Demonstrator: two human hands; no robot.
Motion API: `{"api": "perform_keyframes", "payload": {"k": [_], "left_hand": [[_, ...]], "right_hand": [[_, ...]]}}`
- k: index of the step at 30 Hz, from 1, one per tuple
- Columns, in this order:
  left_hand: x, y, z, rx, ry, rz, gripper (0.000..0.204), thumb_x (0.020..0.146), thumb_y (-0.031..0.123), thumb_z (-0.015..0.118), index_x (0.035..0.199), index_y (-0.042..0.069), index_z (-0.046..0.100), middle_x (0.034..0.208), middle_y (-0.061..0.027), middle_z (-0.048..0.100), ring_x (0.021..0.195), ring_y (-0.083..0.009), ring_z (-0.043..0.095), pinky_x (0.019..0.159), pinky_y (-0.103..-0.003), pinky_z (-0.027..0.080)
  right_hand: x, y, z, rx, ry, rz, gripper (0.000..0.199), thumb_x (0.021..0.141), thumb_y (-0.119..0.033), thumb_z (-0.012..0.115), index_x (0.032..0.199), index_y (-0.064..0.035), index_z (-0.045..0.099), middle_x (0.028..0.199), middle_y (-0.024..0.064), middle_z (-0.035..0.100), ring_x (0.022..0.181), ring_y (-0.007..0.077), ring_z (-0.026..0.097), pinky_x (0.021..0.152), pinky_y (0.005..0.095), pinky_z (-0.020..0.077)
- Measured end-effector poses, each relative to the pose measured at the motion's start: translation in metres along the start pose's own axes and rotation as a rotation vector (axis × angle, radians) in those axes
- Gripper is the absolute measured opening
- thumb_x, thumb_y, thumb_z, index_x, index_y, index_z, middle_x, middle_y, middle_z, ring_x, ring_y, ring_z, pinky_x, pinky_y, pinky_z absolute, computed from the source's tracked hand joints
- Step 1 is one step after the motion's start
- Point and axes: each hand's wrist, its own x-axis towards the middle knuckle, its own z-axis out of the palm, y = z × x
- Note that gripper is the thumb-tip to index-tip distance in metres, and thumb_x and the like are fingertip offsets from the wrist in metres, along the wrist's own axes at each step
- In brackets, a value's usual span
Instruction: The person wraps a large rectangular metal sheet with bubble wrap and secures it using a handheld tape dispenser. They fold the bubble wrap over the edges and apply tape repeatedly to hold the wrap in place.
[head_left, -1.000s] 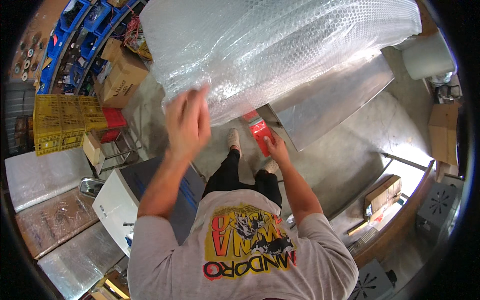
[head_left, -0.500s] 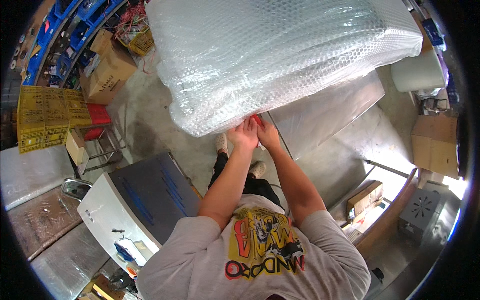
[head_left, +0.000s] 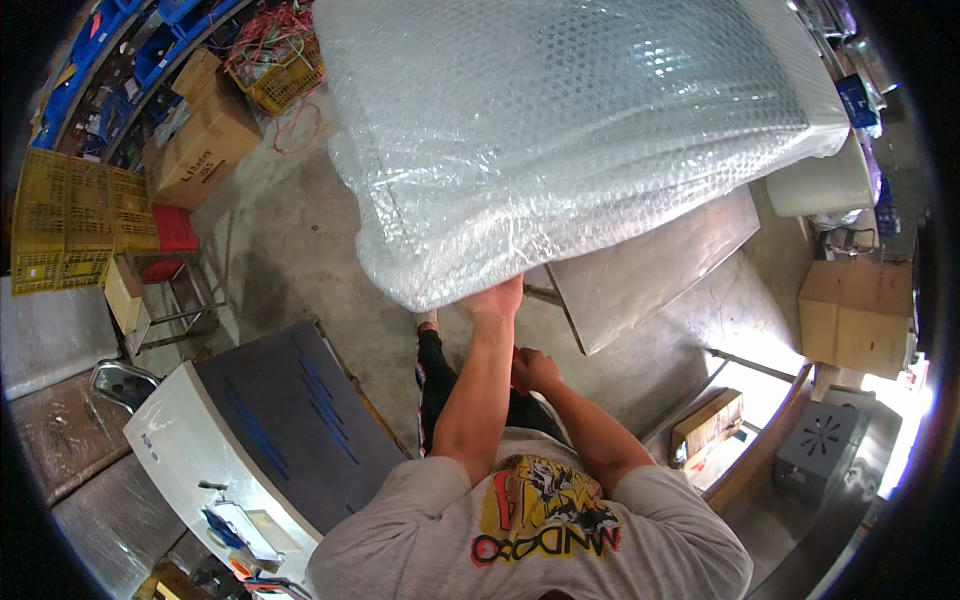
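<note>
A large box-shaped load wrapped in clear bubble wrap (head_left: 560, 130) fills the top middle of the head view. My left hand (head_left: 495, 297) reaches under its near lower edge, and the wrap hides the fingers. Just behind my left wrist, close to my body, my right hand (head_left: 537, 370) is closed, apart from the load. Whatever it may hold does not show. Below the load's right part, a flat metal sheet or table top (head_left: 660, 270) sticks out.
On the left stand yellow crates (head_left: 75, 220), a cardboard box (head_left: 205, 140) and a white cabinet with a dark grey top (head_left: 300, 420). Cardboard boxes (head_left: 855, 320) and a grey metal box (head_left: 822, 445) line the right. A wire-filled yellow basket (head_left: 285, 85) sits far left.
My right hand has drawn back from the wrap's edge toward my body, and the red thing at its fingers no longer shows. My left hand has slipped under the edge.
</note>
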Motion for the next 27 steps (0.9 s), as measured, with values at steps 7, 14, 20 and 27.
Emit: {"api": "perform_keyframes", "payload": {"k": [7, 14, 20, 27], "left_hand": [[0.011, -0.008, 0.009, -0.031, 0.103, -0.043, 0.075, 0.098, 0.062, 0.039, 0.15, 0.008, 0.043, 0.154, -0.0112, 0.043, 0.144, -0.0322, 0.037, 0.12, -0.05, 0.027], [-0.001, 0.014, -0.047, 0.572, 0.213, -0.234, 0.081, 0.097, 0.068, 0.04, 0.151, 0.008, 0.042, 0.155, -0.0113, 0.042, 0.147, -0.0317, 0.035, 0.122, -0.05, 0.021], [-0.138, -0.009, 0.026, 1.778, -0.516, -0.183, 0.056, 0.099, 0.039, 0.061, 0.142, 0.005, 0.055, 0.138, -0.0127, 0.062, 0.122, -0.0284, 0.059, 0.106, -0.043, 0.043], [-0.112, -0.092, 0.255, 2.42, -0.954, 1.426, 0.081, 0.094, 0.034, 0.064, 0.157, -0.002, 0.027, 0.163, -0.028, 0.023, 0.15, -0.0465, 0.024, 0.122, -0.058, 0.018]], "right_hand": [[-0.044, 0.078, -0.002, 0.117, 0.022, -0.039, 0.045, 0.092, -0.046, 0.063, 0.123, -0.015, 0.07, 0.107, 0.0179, 0.074, 0.098, 0.0384, 0.071, 0.086, 0.0492, 0.0547], [-0.075, 0.119, 0.006, 0.41, 0.182, -0.11, 0.047, 0.092, -0.041, 0.066, 0.127, -0.0086, 0.068, 0.104, 0.02, 0.074, 0.093, 0.034, 0.073, 0.084, 0.0445, 0.0555], [-0.118, 0.151, -0.009, 1.119, 0.115, -0.111, 0.046, 0.099, -0.035, 0.065, 0.132, -0.0036, 0.065, 0.107, 0.0077, 0.073, 0.089, 0.0169, 0.068, 0.081, 0.0325, 0.054], [-0.139, 0.173, -0.054, 1.426, 0.063, -0.262, 0.047, 0.101, -0.03, 0.063, 0.138, -0.0004, 0.057, 0.112, 0.0057, 0.07, 0.096, 0.0138, 0.067, 0.087, 0.0311, 0.0535]]}}
